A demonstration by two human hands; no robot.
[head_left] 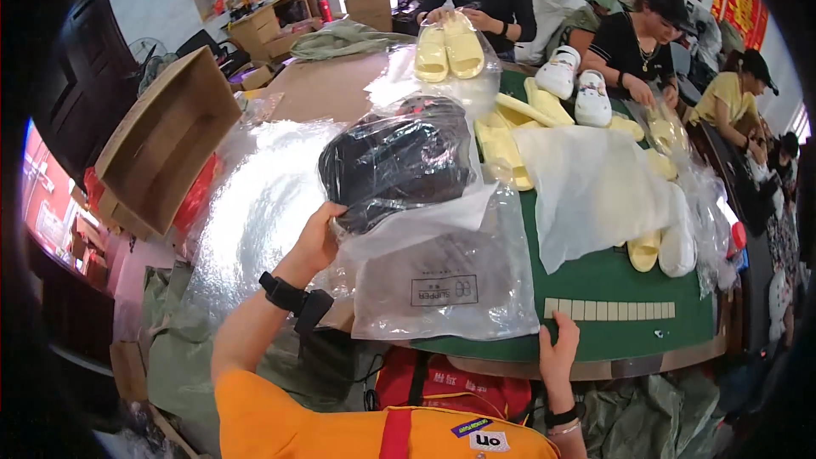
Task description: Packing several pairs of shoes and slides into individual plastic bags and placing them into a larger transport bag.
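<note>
My left hand (318, 240) is closed on the near left edge of a clear plastic bag with black slippers (399, 166) inside. Under and in front of it lies a flat translucent plastic bag (501, 289) with a printed dark box on it. At the table's front edge my right hand (558, 348) has its thumb and fingers apart. Its thumb is by the flat bag's near right corner, and its fingertips are just below the left end of a strip of small beige labels (610, 310). Whether it touches either, I cannot tell.
Yellow slippers (501, 144), white clogs (592, 98) and a white translucent sheet (595, 191) cover the right of the green table (476, 348). An open cardboard box (170, 140) stands left. Across the table, one person holds bagged yellow slippers (449, 47); another handles a bag at right.
</note>
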